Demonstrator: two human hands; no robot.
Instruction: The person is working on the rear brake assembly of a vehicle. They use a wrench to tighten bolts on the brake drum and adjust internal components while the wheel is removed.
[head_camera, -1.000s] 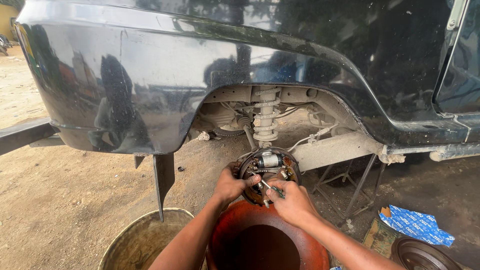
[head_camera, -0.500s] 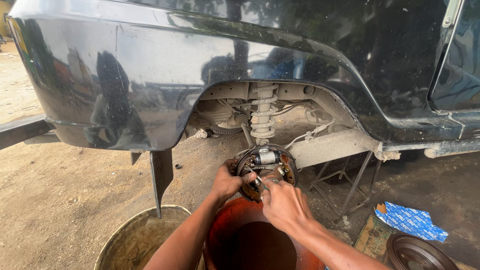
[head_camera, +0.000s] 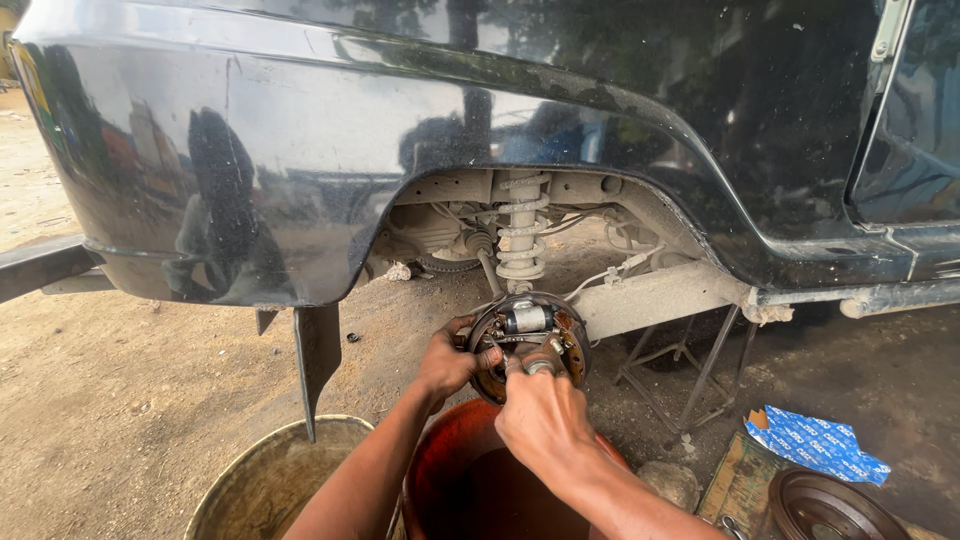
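Brake assembly (head_camera: 530, 335), round and rusty with its drum off, sits just below the middle of the frame, under the wheel arch of the dark car body (head_camera: 400, 130). Your left hand (head_camera: 447, 362) grips its left edge, fingers curled around the backing plate. Your right hand (head_camera: 540, 415) is closed around a small metal tool (head_camera: 540, 366), its tip pressed against the lower middle of the assembly; what kind of tool it is you cannot tell from here. The two hands are close together, both on the assembly. A coil spring (head_camera: 520, 235) rises straight above it, and an axle stand (head_camera: 690, 370) stands to its right. Along the bottom edge, a red-brown bucket (head_camera: 460, 480) sits under your forearms, with a dull metal basin (head_camera: 270, 480) to its left. At the lower right lie a loose brake drum (head_camera: 830, 510) and a blue printed packet (head_camera: 815, 445).
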